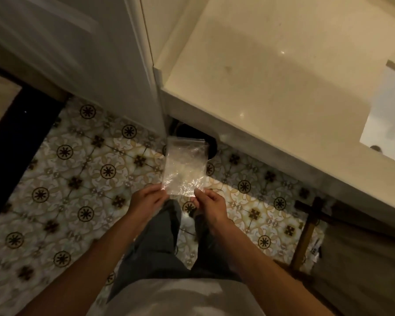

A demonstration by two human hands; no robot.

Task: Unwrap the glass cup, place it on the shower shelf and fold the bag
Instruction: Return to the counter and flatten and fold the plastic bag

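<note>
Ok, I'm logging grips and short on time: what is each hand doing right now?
Left hand: closed, pinching the near left corner of the clear plastic bag.
Right hand: closed, pinching the bag's near right corner.

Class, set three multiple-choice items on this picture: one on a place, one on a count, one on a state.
1. Where is the plastic bag?
A. on the counter
B. held above the tiled floor
C. lying on the floor

2. How many hands grip the bag?
A. none
B. one
C. two

3. What state is the bag in?
A. flat and see-through
B. rolled into a ball
C. stuffed full

Key: 1 B, it hangs over the tiles; 2 C, the left hand and right hand pinch its near corners; 3 A, it lies spread flat.
</note>
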